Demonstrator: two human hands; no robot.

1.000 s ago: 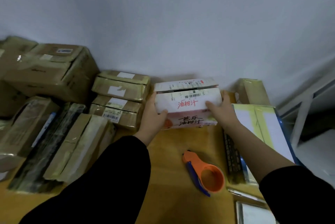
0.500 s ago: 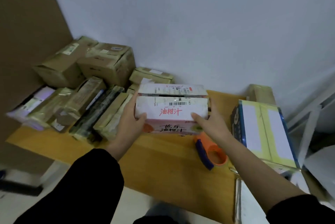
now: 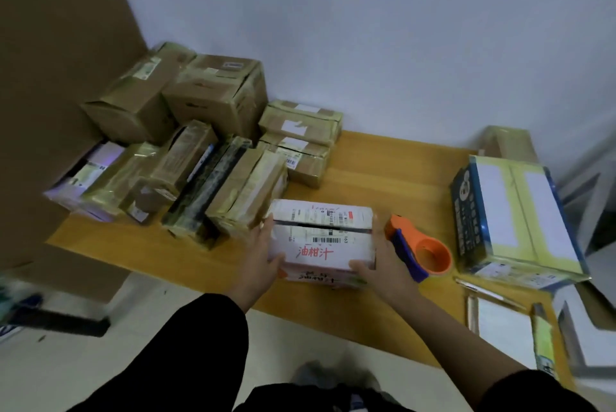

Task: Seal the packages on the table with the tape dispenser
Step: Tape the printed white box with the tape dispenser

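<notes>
On the table (image 3: 383, 161), left hand (image 3: 263, 255) and right hand (image 3: 383, 261) clasped the seemingly untaped white box (image 3: 321, 238), tape dispenser (image 3: 416, 250) unused beside it.

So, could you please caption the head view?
Left hand and right hand grip a white carton beside the tape dispenser.

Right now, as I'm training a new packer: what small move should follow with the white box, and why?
Probably free the right hand and reach for the orange tape dispenser lying just beside it. That hand and the left hand grip the white box by its ends, a dark gap runs between its top flaps, and the dispenser lies untouched.
</notes>
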